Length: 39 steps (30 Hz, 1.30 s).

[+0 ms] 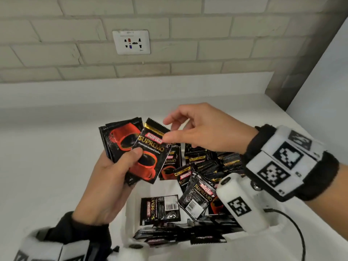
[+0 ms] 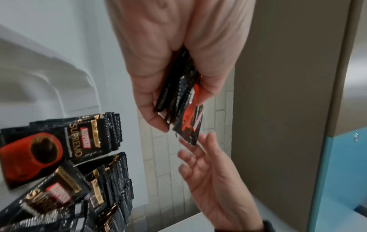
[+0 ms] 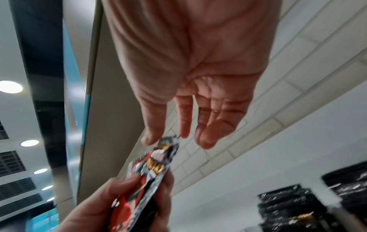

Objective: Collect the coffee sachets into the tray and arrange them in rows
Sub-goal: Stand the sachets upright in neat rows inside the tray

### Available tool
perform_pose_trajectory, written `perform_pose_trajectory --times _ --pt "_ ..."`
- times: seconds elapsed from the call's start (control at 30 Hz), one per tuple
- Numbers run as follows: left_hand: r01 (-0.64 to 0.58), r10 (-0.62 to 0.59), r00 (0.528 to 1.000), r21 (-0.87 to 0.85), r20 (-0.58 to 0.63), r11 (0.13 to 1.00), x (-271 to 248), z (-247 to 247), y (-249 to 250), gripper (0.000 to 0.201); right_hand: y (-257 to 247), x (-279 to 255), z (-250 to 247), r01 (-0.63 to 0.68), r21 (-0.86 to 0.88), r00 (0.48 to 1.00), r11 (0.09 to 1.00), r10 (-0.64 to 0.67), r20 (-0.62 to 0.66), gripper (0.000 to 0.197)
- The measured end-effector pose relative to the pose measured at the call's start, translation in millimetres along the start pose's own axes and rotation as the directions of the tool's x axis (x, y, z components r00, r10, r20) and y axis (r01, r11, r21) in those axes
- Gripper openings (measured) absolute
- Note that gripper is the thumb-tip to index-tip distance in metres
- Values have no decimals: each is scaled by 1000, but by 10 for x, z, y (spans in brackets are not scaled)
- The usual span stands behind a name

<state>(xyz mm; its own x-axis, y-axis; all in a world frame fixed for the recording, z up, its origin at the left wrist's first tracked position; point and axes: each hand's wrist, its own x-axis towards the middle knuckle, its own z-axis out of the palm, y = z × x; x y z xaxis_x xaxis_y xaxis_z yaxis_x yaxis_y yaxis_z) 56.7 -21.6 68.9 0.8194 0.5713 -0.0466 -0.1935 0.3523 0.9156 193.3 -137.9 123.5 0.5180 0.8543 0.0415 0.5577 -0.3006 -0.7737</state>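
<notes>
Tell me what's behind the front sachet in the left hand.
Behind the front sachet the left hand grips a fanned stack of sachets; the topmost shows a red cup. How many are in the stack cannot be told, as they overlap. The right hand hovers at its top edge.

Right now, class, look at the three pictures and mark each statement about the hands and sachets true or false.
1. The left hand holds a bundle of sachets. True.
2. The right hand carries a cup. False: it carries nothing, its fingers relaxed by the front sachet's top.
3. Sachets lie in the white tray. True.
4. Every sachet in the tray lies face up. False: one sachet shows its barcode.
</notes>
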Motion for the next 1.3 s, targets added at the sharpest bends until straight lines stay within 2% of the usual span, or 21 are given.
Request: perform_pose_trajectory --times 0.17,0.33,0.43,0.57,0.73,0.83,1.0,1.07,1.2,1.3 --pt "-23 23 1000 -21 10 1000 33 -23 8 21 -104 198 59 0 3 998 1000 -1 61 19" --pt "2 -29 991 -194 -134 981 87 -225 35 20 -35 324 -17 -38 -11 997 999 38 71 15" --pt "-30 -11 981 -210 -193 977 94 -358 64 17 69 428 -5 -65 -166 991 984 83 103 16" --pt "-37 -15 970 -210 -241 977 64 -485 74 13 199 548 161 -15 -519 976 855 124 177 16" --pt "-18 -29 972 -199 -231 980 27 -501 55 18 317 668 441 108 -720 966 686 100 239 21" --pt "-7 -36 975 -191 -219 982 17 -506 57 28 310 719 522 169 -749 967 641 38 250 22" --pt "-3 -36 978 -187 -205 982 28 -566 26 23 242 785 476 136 -655 972 743 28 234 23" --pt "7 -43 979 -182 -197 983 38 -565 10 27 269 794 441 115 -657 973 745 48 224 25" --pt "36 -64 983 -163 -174 986 61 -543 -22 33 374 752 457 113 -735 965 668 104 243 32" --pt "82 -103 985 -153 -137 985 70 -528 -94 36 413 721 506 139 -787 959 601 116 257 27"
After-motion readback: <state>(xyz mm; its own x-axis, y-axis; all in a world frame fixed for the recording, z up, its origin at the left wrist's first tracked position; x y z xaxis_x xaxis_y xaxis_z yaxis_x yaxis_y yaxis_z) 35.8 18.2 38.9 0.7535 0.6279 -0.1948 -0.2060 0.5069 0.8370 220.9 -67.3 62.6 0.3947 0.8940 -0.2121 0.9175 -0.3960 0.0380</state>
